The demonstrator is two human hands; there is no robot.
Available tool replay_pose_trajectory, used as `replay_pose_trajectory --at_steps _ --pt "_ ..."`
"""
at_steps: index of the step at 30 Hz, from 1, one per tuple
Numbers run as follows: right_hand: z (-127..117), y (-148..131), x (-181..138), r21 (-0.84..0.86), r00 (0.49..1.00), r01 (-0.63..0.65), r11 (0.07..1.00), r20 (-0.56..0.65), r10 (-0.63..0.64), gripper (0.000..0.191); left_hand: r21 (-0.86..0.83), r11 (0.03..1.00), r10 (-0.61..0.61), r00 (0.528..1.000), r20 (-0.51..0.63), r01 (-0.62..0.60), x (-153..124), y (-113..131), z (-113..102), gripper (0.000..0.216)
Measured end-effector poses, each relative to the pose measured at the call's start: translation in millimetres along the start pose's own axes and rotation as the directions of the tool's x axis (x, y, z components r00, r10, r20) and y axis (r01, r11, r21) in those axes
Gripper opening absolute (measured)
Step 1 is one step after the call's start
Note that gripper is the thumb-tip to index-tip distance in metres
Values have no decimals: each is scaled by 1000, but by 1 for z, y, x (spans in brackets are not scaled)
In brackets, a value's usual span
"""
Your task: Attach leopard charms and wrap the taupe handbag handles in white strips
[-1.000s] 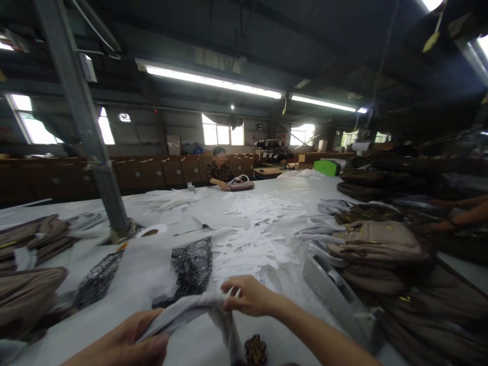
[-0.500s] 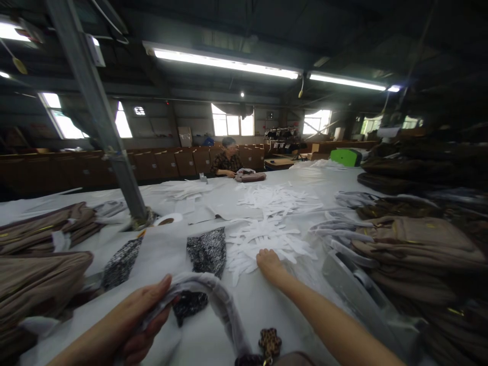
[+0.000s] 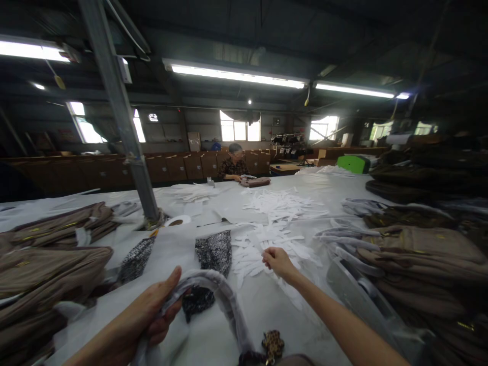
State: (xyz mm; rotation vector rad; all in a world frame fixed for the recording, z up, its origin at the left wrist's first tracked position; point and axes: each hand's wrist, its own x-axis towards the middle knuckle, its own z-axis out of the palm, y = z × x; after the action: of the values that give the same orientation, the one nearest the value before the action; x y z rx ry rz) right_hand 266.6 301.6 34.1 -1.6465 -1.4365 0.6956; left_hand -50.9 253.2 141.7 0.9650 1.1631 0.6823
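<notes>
My left hand [image 3: 160, 310] is closed round a bag handle [image 3: 224, 290] covered in pale, wrinkled wrapping. The handle arches up from a bag at the bottom edge of the view, mostly out of sight. A leopard-patterned flower charm [image 3: 273, 344] hangs beside the handle's right end. Over the near right part of a loose pile of white strips [image 3: 263, 244], my right hand [image 3: 278, 262] has its fingers curled into a pinch. Whatever sits between those fingertips is hidden or too small to make out. Black-and-white speckled material [image 3: 213, 249] lies behind the handle.
Brown bags [image 3: 57, 269] are stacked at left, and more bags [image 3: 427, 244] with wrapped handles at right. A grey plastic bin [image 3: 354, 284] stands near my right forearm. A metal post [image 3: 129, 127] rises by a white roll [image 3: 179, 220]. Across the table sits a person [image 3: 233, 165] with a bag.
The view has shifted so that things appear slightly further right. My right hand's fingers have drawn into a pinch and lifted a little at the pile. My left hand keeps holding the handle.
</notes>
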Motion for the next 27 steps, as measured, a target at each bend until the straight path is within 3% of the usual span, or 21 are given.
replay_pose_trajectory --at_steps 5,7,10,12,15,19,22,27 --pt "-15 -40 -49 184 995 56 981 65 -69 28 -50 999 15 1000 26 -14 1 1 2 41" --pt "-16 -58 -79 265 979 40 963 184 -91 28 -58 998 35 999 37 -33 -1 2 6 39" --pt "-1 -78 -121 381 901 -145 913 431 -37 29 -37 996 81 993 82 -78 -7 4 20 40" --pt "18 -89 -139 452 866 -316 834 496 59 29 -13 993 120 983 140 -119 -14 3 32 41" --pt "45 -107 -146 623 867 -446 643 480 137 36 47 986 149 965 216 -163 -27 1 48 42" --pt "60 -130 -144 802 910 -383 459 414 37 40 258 946 153 971 186 -198 -47 -1 56 47" --pt "60 -134 -149 800 911 -354 484 412 -15 40 343 920 148 978 147 -191 -58 -1 53 46" --pt "52 -127 -166 791 965 -236 564 259 41 43 249 929 235 955 179 -275 -64 1 51 33"
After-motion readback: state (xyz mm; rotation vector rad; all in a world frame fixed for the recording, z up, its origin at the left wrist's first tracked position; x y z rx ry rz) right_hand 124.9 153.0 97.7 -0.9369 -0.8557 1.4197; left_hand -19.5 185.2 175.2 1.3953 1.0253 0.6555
